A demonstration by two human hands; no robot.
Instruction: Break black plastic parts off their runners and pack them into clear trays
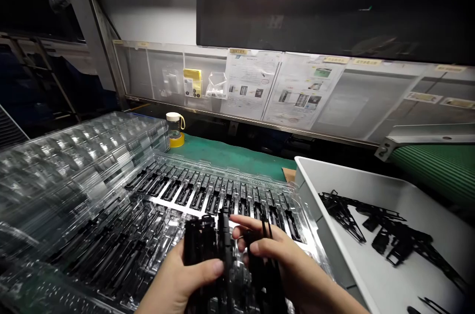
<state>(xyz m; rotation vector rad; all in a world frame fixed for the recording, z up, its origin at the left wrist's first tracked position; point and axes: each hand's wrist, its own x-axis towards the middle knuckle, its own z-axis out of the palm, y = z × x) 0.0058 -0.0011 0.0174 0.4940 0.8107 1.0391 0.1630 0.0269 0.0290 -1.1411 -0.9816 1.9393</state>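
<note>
Both hands meet low in the middle of the view, just above a clear tray point(297, 195) that lies on the green surface point(230, 153). The left hand point(178, 279) grips a bunch of black parts point(206, 242) that stand upright. Its thumb lies across their front and its fingers point(208, 268) are clamped around them. The right hand point(293, 269) comes in from the right and touches the same bunch, with its fingers point(247, 225) curled and closed on the thin black pieces at the bunch's right side. How many pieces it holds cannot be told.

The tray's far row of slots is filled with like black pieces lying side by side. Its nearer rows are partly hidden by the hands.

To the left, a stack point(74, 156) of clear trays overlaps the tray's edge. To the right, just beside the tray, stands a white bin point(371, 175) with tangled black frames point(389, 240) lying in it. At the back of the surface, a jar point(174, 126) with a white lid sits on a yellow tape roll point(178, 141). Printed sheets point(256, 81) hang on the panel behind, and a green belt point(438, 165) runs at the far right.
</note>
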